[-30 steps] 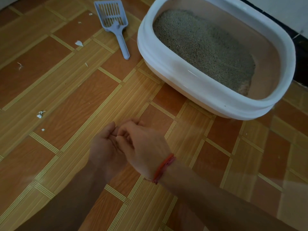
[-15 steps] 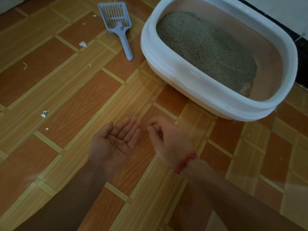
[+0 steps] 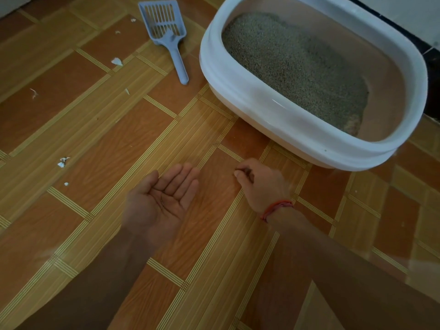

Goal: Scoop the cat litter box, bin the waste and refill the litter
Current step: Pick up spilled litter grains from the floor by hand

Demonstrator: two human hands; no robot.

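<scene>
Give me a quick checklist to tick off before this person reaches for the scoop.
1. Scoop free to take: ok. The scoop lies on the floor beside the litter box, handle toward the person.
2. Left hand free: ok. The left hand is palm up and open, with nothing visible in it.
3. Right hand free: cannot tell. The right hand has its fingers curled down at the floor and may be pinching a grain.
4. Litter to scoop: ok. The litter covers most of the box bottom.
5. Bin ready: cannot tell. None is in view.
6. Floor tidy: not ok. White scraps lie about.
</scene>
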